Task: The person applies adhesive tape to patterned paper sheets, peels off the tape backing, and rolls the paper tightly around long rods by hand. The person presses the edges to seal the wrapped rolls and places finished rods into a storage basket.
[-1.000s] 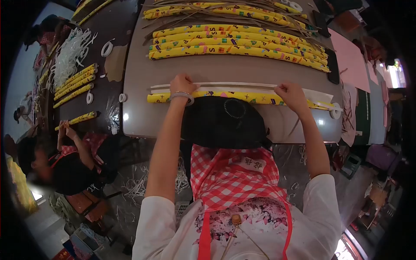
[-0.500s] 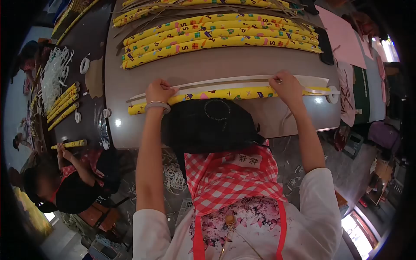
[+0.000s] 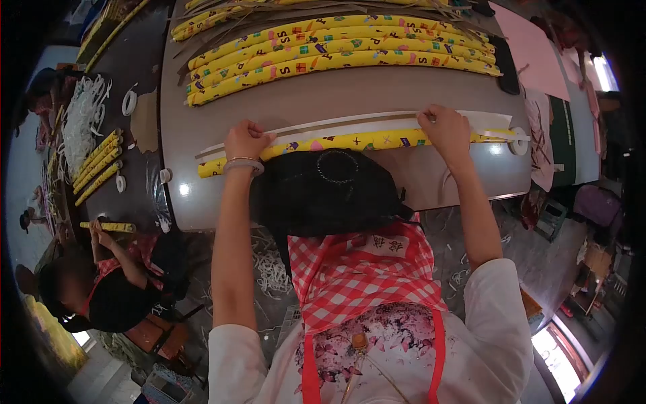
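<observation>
A long roll of yellow printed wrapping paper (image 3: 350, 142) lies across the near part of the table, its pale loose edge (image 3: 323, 127) showing along the far side. My left hand (image 3: 246, 140) is closed near the roll's left end, thumb and fingers pinched at that edge. Toward the right end, my right hand (image 3: 445, 131) has its fingers bent together at the same edge. What exactly sits between the fingertips is too small to see. Beside the roll's right end is a white tape roll (image 3: 518, 141), with a strip reaching over the paper.
Several finished yellow rolls (image 3: 343, 64) lie at the back of the table (image 3: 336, 101). A black bag (image 3: 323, 192) is at the near edge. On the dark table (image 3: 145, 182) to the left are white strips (image 3: 84, 121) and smaller rolls; a co-worker (image 3: 114, 283) sits there.
Both hands stay almost in place along the roll. My right hand has lifted very slightly, its fingers a little more apart from the yellow surface. The view has shifted a little.
</observation>
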